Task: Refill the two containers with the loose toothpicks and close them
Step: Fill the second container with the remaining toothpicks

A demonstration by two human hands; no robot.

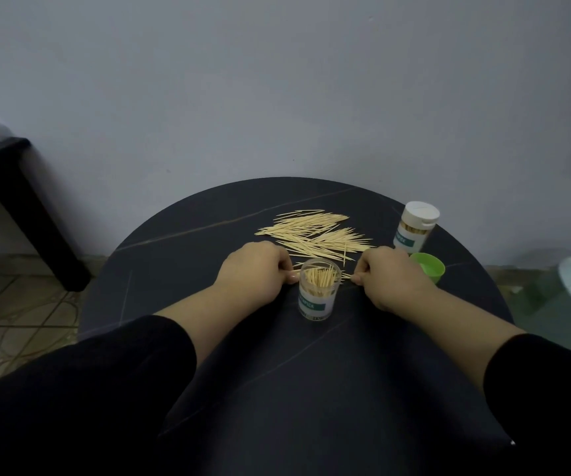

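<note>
Dark round table (181, 242), grey wall (277, 80); left hand (253, 274) and right hand (390, 280) each pinch toothpicks (346, 275).

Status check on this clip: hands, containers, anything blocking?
Hands: left hand and right hand pinch held toothpicks behind open container. Lidded: second container; green lid off; loose pile uncollected. Nothing in the way.

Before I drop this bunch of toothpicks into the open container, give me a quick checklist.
1. Open container upright: ok.
2. Left hand and right hand both pinch the bunch: ok.
3. Bunch aligned: cannot tell, mostly hidden behind the container.
4. Green lid beside right hand: ok.
5. Second container closed: ok.
6. Loose toothpicks all gathered: not ok, a pile remains on the table.
</note>
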